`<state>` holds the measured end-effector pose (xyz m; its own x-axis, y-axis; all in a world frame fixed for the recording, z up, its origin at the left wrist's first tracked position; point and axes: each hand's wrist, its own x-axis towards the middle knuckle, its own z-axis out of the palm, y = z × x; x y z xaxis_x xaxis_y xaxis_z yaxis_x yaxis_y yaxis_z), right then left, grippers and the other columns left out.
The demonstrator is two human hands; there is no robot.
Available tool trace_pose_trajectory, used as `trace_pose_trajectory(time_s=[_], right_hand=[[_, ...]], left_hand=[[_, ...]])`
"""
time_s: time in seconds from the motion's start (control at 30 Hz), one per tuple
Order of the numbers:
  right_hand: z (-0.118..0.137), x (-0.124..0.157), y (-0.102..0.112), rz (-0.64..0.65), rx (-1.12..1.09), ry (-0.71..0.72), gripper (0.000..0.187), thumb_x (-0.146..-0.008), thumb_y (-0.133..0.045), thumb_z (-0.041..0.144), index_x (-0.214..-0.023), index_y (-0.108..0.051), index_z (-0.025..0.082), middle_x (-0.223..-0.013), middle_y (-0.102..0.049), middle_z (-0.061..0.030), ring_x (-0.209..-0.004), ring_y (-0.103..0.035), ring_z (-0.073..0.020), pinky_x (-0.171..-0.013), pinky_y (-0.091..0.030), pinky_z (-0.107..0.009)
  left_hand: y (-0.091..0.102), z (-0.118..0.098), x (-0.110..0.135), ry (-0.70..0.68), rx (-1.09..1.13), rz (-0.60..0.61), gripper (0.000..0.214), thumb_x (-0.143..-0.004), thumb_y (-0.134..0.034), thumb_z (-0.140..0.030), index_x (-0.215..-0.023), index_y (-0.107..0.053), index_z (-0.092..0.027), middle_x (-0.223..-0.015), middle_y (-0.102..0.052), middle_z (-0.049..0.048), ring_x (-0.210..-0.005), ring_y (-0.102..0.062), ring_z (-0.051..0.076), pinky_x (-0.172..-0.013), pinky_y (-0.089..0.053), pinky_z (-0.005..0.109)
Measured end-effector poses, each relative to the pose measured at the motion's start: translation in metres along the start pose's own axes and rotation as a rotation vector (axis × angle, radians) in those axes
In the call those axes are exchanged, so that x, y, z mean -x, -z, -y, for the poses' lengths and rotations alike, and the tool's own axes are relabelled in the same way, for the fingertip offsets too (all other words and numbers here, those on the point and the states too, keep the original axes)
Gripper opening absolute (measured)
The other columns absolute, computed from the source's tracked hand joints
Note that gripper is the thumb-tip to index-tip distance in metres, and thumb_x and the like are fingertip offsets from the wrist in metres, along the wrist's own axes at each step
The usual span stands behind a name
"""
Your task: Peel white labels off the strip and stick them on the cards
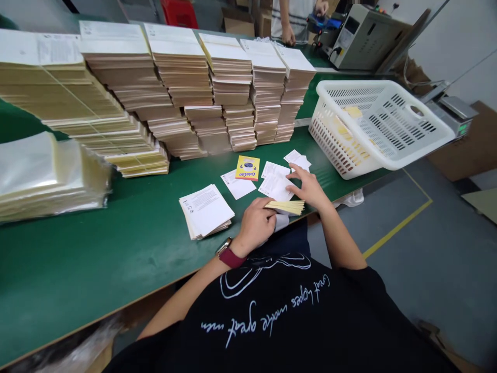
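Green laminate bench top (77,269), smooth and matte, with the following items.

Left hand (254,225): curled shut around one end of a thin sheaf of cream cards (285,207), whose flat, slightly fanned edges sit at the bench's near edge. Wristwatch (224,246) on that wrist, with a maroon strap.

Right hand (306,189): open, fingers spread, fingertips (292,174) on loose white sheets (275,181), heel just above the sheaf.

Nearby on the bench: a squared stack of white leaflets (205,210); a single white sheet (235,184); a glossy yellow printed card (247,168); two small white slips (297,159).

Farther along: tall, stepped columns of cream card packets (182,67), their paper edges layered; a bundle in crinkled clear plastic (39,176); a white perforated plastic basket (373,124) with a moulded handle slot, holding yellow cards.

Beyond the bench: a grey metal machine (363,39) with a small display; a co-worker's hand (288,35) hanging at the far side.
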<state>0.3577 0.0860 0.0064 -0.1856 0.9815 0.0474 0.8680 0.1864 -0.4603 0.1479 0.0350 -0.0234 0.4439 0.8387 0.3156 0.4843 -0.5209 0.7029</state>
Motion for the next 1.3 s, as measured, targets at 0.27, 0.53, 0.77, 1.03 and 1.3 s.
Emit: trace_pose_trajectory(time_s=[0.27, 0.53, 0.77, 1.03, 1.3], right_hand=[[0.009, -0.02, -0.004, 0.147, 0.014, -0.212, 0.029, -0.066, -0.075, 0.027, -0.09, -0.059, 0.02, -0.081, -0.066, -0.0025, -0.081, -0.06, -0.0208, -0.078, -0.043, -0.033], [0.005, -0.011, -0.002, 0.219, -0.487, 0.004, 0.017, -0.072, -0.06, 0.026, -0.081, -0.047, 0.021, -0.074, -0.052, 0.0044, -0.065, -0.05, -0.0114, -0.062, -0.043, -0.024], [0.005, 0.002, 0.033, 0.472, -0.512, 0.298, 0.015, -0.083, -0.06, 0.033, -0.089, -0.057, 0.019, -0.082, -0.06, 0.0, -0.075, -0.054, -0.013, -0.071, -0.045, -0.027], [0.02, -0.064, -0.006, 0.132, -0.03, -0.056, 0.04, -0.077, -0.069, 0.047, -0.099, -0.058, 0.016, -0.093, -0.064, -0.0093, -0.092, -0.059, -0.0249, -0.081, -0.047, -0.038], [0.045, -0.072, -0.031, 0.191, 0.073, 0.014, 0.04, -0.065, -0.08, 0.026, -0.094, -0.053, 0.02, -0.087, -0.06, -0.0046, -0.088, -0.057, -0.025, -0.078, -0.045, -0.036]], left_hand=[[-0.001, 0.001, 0.0, 0.018, 0.006, 0.001, 0.025, -0.075, -0.054, -0.008, -0.076, -0.076, -0.019, -0.109, -0.068, 0.0044, -0.103, -0.056, 0.023, -0.093, -0.051, 0.039], [0.0, -0.005, 0.002, 0.05, -0.111, -0.128, 0.014, -0.075, -0.06, -0.011, -0.072, -0.072, -0.019, -0.13, -0.054, 0.008, -0.125, -0.042, 0.033, -0.107, -0.039, 0.056], [-0.004, -0.001, 0.001, 0.103, 0.1, -0.195, 0.015, -0.076, -0.058, -0.006, -0.073, -0.07, -0.016, -0.15, -0.035, 0.008, -0.139, -0.033, 0.033, -0.113, -0.036, 0.053], [-0.006, -0.002, -0.003, 0.128, 0.141, -0.086, 0.017, -0.076, -0.055, -0.007, -0.067, -0.065, -0.018, -0.091, -0.061, 0.0039, -0.089, -0.059, 0.018, -0.082, -0.053, 0.032], [-0.007, 0.004, -0.006, 0.062, 0.297, -0.068, 0.017, -0.073, -0.059, -0.005, -0.067, -0.069, -0.018, -0.114, -0.062, 0.0052, -0.107, -0.061, 0.02, -0.096, -0.051, 0.035]])
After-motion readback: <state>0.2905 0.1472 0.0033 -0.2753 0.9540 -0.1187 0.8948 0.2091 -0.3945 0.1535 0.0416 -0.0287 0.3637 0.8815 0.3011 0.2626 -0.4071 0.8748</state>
